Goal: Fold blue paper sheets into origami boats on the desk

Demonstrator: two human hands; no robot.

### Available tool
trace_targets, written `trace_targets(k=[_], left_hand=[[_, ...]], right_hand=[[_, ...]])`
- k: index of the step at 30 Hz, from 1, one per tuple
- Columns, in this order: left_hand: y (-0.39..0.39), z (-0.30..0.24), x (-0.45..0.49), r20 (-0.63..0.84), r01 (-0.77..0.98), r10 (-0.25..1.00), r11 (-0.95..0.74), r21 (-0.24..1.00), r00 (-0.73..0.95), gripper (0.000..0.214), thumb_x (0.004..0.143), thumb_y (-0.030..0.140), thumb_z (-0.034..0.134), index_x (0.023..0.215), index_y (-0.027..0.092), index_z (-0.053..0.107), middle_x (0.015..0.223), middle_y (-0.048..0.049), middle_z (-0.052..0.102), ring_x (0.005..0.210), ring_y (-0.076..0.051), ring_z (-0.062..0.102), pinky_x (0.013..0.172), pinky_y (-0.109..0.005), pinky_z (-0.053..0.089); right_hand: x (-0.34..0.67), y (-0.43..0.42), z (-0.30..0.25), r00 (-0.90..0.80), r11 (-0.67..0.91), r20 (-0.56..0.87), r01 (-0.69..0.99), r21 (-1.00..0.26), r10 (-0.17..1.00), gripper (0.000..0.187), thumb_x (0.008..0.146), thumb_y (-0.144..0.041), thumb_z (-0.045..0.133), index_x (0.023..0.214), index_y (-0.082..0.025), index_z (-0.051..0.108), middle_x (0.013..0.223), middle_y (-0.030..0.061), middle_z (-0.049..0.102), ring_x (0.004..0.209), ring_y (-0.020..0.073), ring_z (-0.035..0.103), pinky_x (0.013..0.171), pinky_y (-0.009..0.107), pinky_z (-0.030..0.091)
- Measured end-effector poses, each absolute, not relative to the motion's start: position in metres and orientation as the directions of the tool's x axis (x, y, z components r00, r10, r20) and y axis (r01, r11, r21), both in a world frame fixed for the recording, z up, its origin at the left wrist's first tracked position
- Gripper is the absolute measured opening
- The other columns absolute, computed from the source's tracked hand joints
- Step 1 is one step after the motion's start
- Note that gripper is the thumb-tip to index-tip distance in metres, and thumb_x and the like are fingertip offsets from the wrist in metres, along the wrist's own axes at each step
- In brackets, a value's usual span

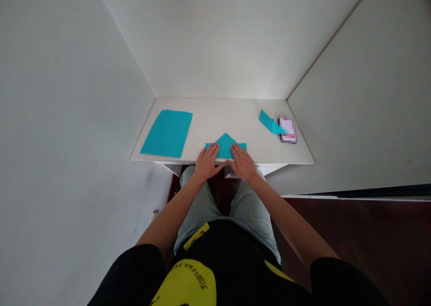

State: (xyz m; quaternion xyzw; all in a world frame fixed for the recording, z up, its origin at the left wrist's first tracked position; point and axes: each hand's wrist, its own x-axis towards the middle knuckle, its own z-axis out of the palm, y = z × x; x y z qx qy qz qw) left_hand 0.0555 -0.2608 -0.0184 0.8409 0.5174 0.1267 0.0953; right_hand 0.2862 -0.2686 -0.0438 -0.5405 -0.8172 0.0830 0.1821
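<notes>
A partly folded turquoise paper (pixel 226 143), with a pointed top and a flat band at its base, lies at the front edge of a white table (pixel 215 117). My left hand (pixel 208 161) lies flat on its lower left part, fingers stretched out. On the lower right part my right hand (pixel 241 161) rests the same way, fingers extended. Both palms press the paper down and neither hand grips anything.
A flat stack of turquoise sheets (pixel 167 132) lies at the table's left. A folded turquoise piece (pixel 269 122) sits at the right next to a blurred phone-like object (pixel 288 130). White walls close in the table on three sides; dark floor to the right.
</notes>
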Motion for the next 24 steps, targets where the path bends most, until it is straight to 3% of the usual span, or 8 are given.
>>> trace_targets(k=[6,12,15,17,20,24], left_hand=[[-0.255,-0.021,0.026,0.111,0.846,0.898,-0.438,0.305,0.425,0.074,0.099,0.038,0.067,0.168,0.026,0.045,0.175,-0.0108,0.043,0.166,-0.031,0.033,0.137,-0.055,0.025],[-0.267,-0.027,0.018,0.136,0.809,0.895,-0.443,0.387,0.425,0.049,0.094,0.015,0.067,0.140,0.033,0.072,0.156,-0.0030,0.067,0.159,-0.024,0.047,0.134,-0.052,0.034],[-0.268,-0.018,0.013,0.121,0.767,0.910,-0.402,0.501,0.397,0.031,0.097,0.017,0.066,0.121,0.031,0.079,0.139,-0.0023,0.078,0.147,-0.024,0.061,0.129,-0.048,0.040],[-0.261,-0.007,0.012,0.082,0.731,0.935,-0.323,0.601,0.346,0.018,0.100,0.029,0.066,0.111,0.027,0.080,0.123,-0.0041,0.083,0.125,-0.026,0.074,0.117,-0.045,0.052],[-0.242,0.010,0.015,0.040,0.615,0.959,-0.210,0.760,0.279,0.027,0.101,0.046,0.064,0.102,0.022,0.076,0.101,-0.0035,0.082,0.095,-0.023,0.076,0.092,-0.036,0.061],[-0.215,0.017,0.026,-0.041,0.555,0.963,-0.119,0.823,0.267,0.023,0.097,0.043,0.067,0.103,0.021,0.072,0.089,-0.0022,0.078,0.077,-0.019,0.071,0.077,-0.032,0.058]], right_hand=[[0.323,-0.273,-0.042,-0.366,0.407,0.192,0.874,-0.265,0.911,0.080,0.107,-0.057,0.050,0.172,-0.013,0.034,0.176,0.0207,0.038,0.163,0.0360,0.038,0.133,0.058,0.029],[0.333,-0.288,-0.031,-0.336,0.373,0.178,0.889,-0.264,0.925,0.051,0.098,-0.025,0.062,0.148,-0.021,0.065,0.159,0.0135,0.063,0.144,0.0333,0.058,0.119,0.051,0.042],[0.342,-0.296,-0.019,-0.355,0.391,0.170,0.873,-0.292,0.919,0.036,0.097,-0.021,0.063,0.130,-0.026,0.075,0.138,0.0102,0.077,0.128,0.0317,0.067,0.110,0.048,0.044],[0.347,-0.294,-0.010,-0.341,0.382,0.175,0.853,-0.355,0.924,0.024,0.103,-0.031,0.059,0.118,-0.026,0.078,0.118,0.0095,0.082,0.113,0.0300,0.072,0.105,0.047,0.046],[0.354,-0.279,0.001,-0.211,0.284,0.193,0.777,-0.562,0.958,0.035,0.107,-0.052,0.055,0.107,-0.024,0.075,0.096,0.0068,0.080,0.089,0.0262,0.072,0.087,0.040,0.052],[0.358,-0.249,-0.002,-0.048,0.174,0.196,0.692,-0.701,0.979,0.042,0.100,-0.063,0.062,0.107,-0.022,0.070,0.080,0.0022,0.070,0.073,0.0223,0.064,0.070,0.035,0.051]])
